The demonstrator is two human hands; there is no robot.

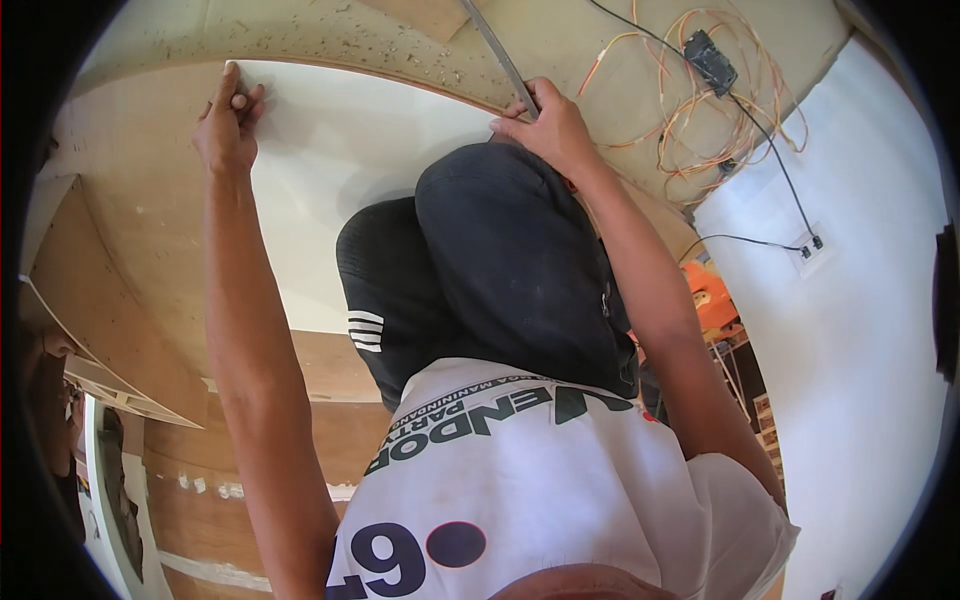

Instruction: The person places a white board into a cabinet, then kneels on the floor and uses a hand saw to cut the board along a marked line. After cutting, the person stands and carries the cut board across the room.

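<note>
Head view, right fingers [546,90] clamped on grey strip [499,55], left fingers [229,80] apart, knees [490,195] overlapping white panel [310,130], orange cables [668,120] nearby

1. Hands: we count two, one left hand [228,135] and one right hand [552,128].
2. We see one white panel [320,240].
3. We get one grey metal strip [497,48].
4. One black block [710,62] on the cord.
5. Two plugs [817,242], one wall outlet [817,262].
6. Orange cable [720,160]: we log one tangle; loops overlap too much for us to count.
</note>
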